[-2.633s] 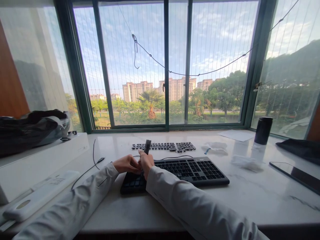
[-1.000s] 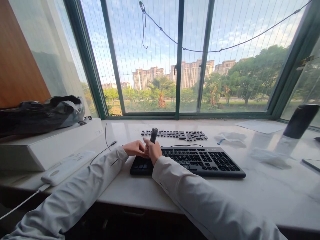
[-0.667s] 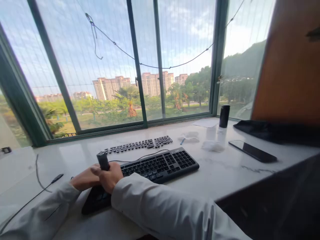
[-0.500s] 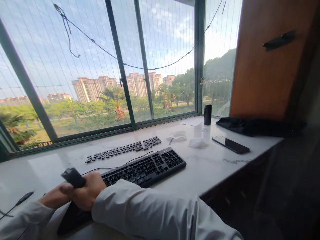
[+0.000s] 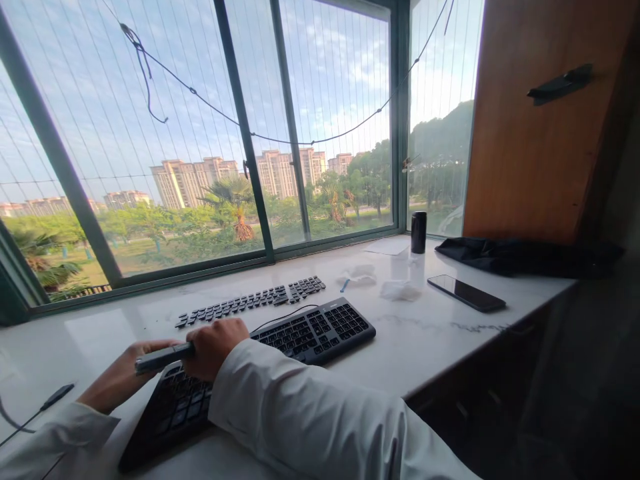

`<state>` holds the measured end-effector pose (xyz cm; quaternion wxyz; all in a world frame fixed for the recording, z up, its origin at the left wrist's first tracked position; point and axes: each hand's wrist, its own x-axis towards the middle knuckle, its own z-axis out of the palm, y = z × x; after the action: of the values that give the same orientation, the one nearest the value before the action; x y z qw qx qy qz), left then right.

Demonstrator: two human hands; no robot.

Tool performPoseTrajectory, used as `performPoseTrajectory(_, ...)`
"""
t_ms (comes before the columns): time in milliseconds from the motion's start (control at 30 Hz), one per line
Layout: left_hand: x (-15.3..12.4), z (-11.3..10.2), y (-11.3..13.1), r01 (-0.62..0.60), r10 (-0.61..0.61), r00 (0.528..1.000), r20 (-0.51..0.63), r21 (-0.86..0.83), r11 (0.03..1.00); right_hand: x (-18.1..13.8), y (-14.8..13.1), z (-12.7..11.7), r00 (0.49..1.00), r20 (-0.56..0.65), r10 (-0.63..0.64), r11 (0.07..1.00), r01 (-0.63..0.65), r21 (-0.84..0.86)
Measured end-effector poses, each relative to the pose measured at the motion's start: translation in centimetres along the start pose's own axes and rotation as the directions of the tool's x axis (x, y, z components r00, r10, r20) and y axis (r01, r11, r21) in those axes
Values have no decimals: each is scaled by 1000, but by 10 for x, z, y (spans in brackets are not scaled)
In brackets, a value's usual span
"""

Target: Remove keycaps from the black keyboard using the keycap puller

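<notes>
A long dark grey tool with squared edges (image 5: 163, 359) is held over the left part of a black keyboard (image 5: 345, 327); its exact kind I cannot make out. My right hand (image 5: 216, 343) wraps round the tool's right end. At its left end, my left hand (image 5: 117, 377) has its fingers behind the tool and the thumb below, closed on it. The keyboard lies tilted across the desk, and many of its key positions show without caps. Behind it, loose black keycaps (image 5: 250, 300) are laid out in rows.
Crumpled white tissue (image 5: 400, 290) and a small blue strip (image 5: 345, 285) lie beyond the keyboard. Farther right are a phone (image 5: 466, 293), a black cylinder (image 5: 419, 232) and dark cloth (image 5: 500, 255). A cable with a plug (image 5: 57, 396) lies at left. Windows border the white desk (image 5: 425, 340).
My right hand has moved right and up with the tool, which has swung from pointing up-left to lying nearly level. My left hand has shifted up slightly beside the tool's left end.
</notes>
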<state>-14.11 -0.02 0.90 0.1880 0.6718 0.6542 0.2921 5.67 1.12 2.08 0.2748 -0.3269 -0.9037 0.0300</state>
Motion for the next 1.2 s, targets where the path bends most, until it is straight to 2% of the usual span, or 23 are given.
performPoseTrajectory(100, -7, 1, 5, 18, -17, 1000, 6, -115, 993, 0, 17, 1, 997, 73, -7, 991, 17, -134)
performPoseTrajectory(167, -7, 1, 6, 28, -29, 1000, -4, -124, 992, 1, 21, 4, 997, 71, -41, 985, 52, -164)
performPoseTrajectory(333, -8, 0, 10, -7, 1, 999, -43, -124, 992, 4, 21, 5, 995, 11, -102, 974, 102, -201)
performPoseTrajectory(533, -11, 0, 12, -53, 54, 999, 8, -108, 993, 4, 25, 1, 986, 19, -163, 971, 164, -172)
performPoseTrajectory(733, -13, 0, 9, -141, 136, 990, -50, -137, 980, 2, 24, -2, 997, 9, -80, 984, 81, -157)
performPoseTrajectory(867, -15, 1, 11, -172, 150, 980, -129, -182, 968, 1, 22, -7, 997, 26, -67, 981, 71, -183)
performPoseTrajectory(1000, -12, 3, 6, -198, 147, 963, -225, -223, 954, 1, 23, -4, 1000, 14, -7, 980, 10, -197)
performPoseTrajectory(1100, -8, 5, 0, -205, 133, 950, -284, -245, 948, 3, 26, 3, 998, -29, 49, 989, -53, -140)
performPoseTrajectory(1200, -6, 5, -4, -202, 112, 942, -315, -267, 942, 7, 31, 9, 989, -87, 119, 993, -120, -3)
